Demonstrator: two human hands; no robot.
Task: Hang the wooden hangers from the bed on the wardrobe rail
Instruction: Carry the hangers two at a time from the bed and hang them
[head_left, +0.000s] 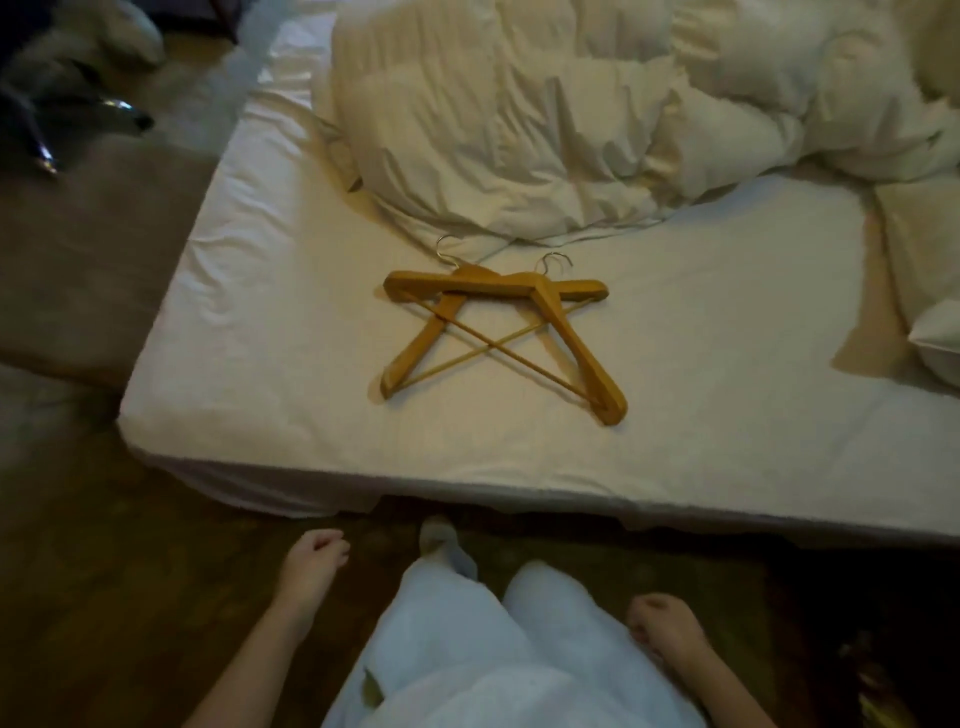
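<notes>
Lying crossed and overlapping flat on the white-sheeted bed (675, 364), well ahead of both hands: two tan wooden hangers with metal hooks (498, 332), hooks pointing away toward the rumpled white duvet (519, 114), probably dropped there for collecting. Hanging loosely curled and gripping nothing: left hand (314, 558) and right hand (662, 621). Wardrobe rail not showing.

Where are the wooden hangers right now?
In the head view, two brown wooden hangers lie crossed over each other mid-frame on the white bed sheet, just in front of the crumpled white duvet, with neither hand touching them.
</notes>
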